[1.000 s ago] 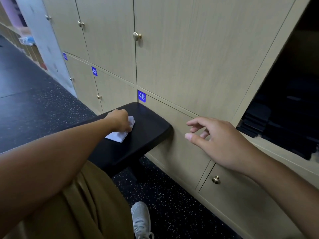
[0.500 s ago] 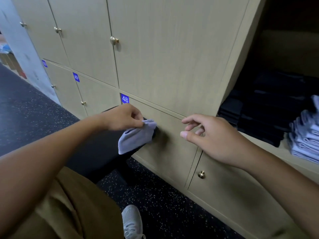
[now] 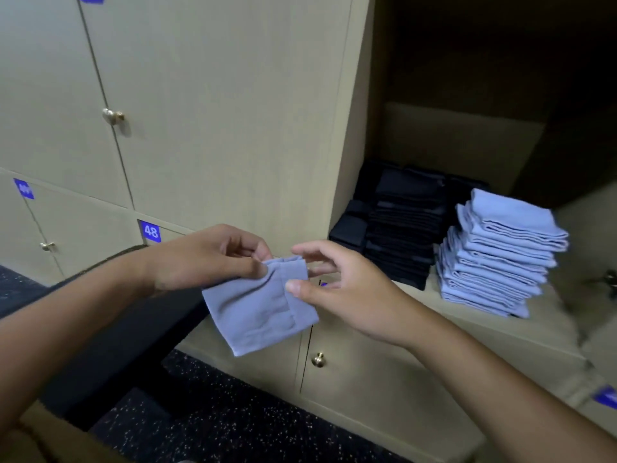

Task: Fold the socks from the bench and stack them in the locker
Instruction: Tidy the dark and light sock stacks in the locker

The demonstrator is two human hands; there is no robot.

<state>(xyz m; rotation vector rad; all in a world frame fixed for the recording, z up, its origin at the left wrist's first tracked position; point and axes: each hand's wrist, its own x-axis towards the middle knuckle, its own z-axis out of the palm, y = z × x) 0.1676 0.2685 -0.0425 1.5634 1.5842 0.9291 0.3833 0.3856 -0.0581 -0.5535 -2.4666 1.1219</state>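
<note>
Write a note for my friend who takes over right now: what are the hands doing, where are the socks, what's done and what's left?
Left hand: pinches the top edge of the light blue fabric sock, which hangs in the air in front of the lockers.
Right hand: open, fingers at the sock's right edge, not gripping yet.
Done: a tall pile of folded light blue socks and a pile of folded black socks sit inside the open beige wooden locker.
Left: fold this sock and stack it on the blue pile.
</note>
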